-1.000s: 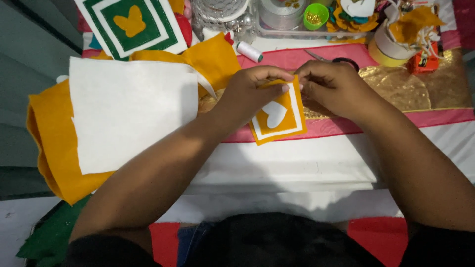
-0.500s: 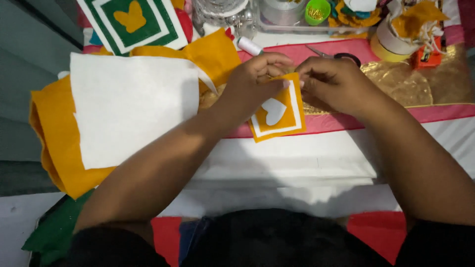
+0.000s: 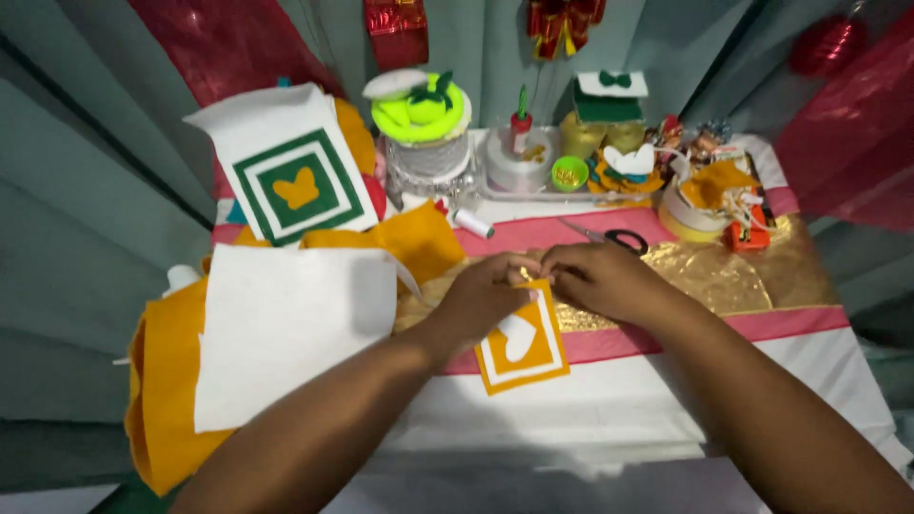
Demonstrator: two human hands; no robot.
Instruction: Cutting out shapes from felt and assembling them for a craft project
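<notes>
The head view showed both hands meeting at the top edge of a small orange felt square (image 3: 522,347) that lay flat on the table (image 3: 609,409), over the pink stripe and the white cloth. The left hand (image 3: 486,295) was closed narrow, its fingertips pinching the upper edge of the square, and the right hand (image 3: 600,278) was also closed narrow, pinching the same edge just beside the left. The square carried a white border and a white heart in its middle. It looked thin, light and soft, so it would probably bend and fold easily and would not slip much between the fingers; I think an edge or a corner was the best place to take hold. To the left a large white sheet (image 3: 286,328) lay on orange felt (image 3: 167,381). Behind the hands, scissors (image 3: 609,236) and a white spool (image 3: 471,224) lay on the table. A green and white panel (image 3: 295,186) stood further back, tilted.
</notes>
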